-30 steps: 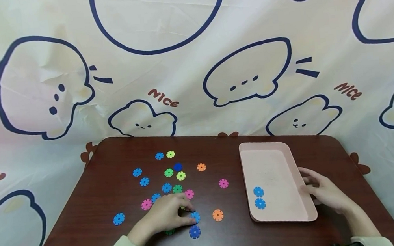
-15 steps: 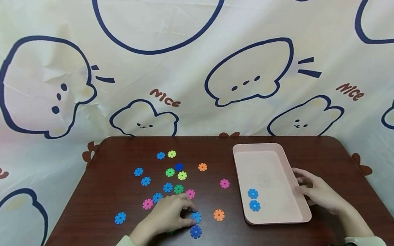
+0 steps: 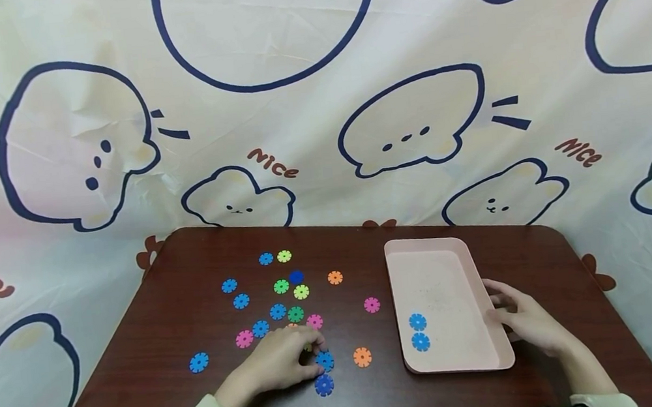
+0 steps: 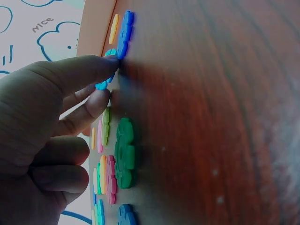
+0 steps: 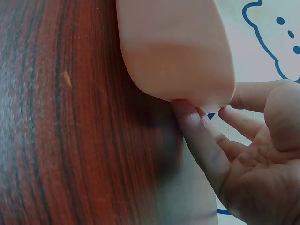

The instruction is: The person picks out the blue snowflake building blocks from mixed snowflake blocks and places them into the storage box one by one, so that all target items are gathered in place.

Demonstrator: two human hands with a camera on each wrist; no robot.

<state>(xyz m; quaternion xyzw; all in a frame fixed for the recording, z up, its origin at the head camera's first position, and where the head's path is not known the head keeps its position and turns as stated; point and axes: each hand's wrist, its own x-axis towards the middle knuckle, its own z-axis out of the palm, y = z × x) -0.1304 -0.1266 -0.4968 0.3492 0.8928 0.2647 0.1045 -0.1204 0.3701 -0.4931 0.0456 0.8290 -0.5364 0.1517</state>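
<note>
My left hand (image 3: 279, 362) pinches a light blue snowflake disc (image 3: 325, 361) between thumb and index finger, close over the table. Right beside it toward me lies a darker blue disc (image 3: 324, 385). In the left wrist view a dark green disc (image 4: 124, 153) lies on the table below the hand, which hides other discs in the head view. On the other side my right hand (image 3: 532, 321) grips the right edge of a pale pink tray (image 3: 439, 278), thumb against its outer wall. Two light blue discs (image 3: 419, 332) lie in the tray's near left part.
Several blue, green, yellow and pink discs are scattered over the left half of the brown table (image 3: 155, 325). An orange disc (image 3: 362, 357) and a pink disc (image 3: 372, 304) lie between them and the tray. A patterned cloth (image 3: 313, 132) hangs behind the table.
The tray has slid a little to the left with my right hand on it, then stays put. My left hand has hardly moved at the light blue disc.
</note>
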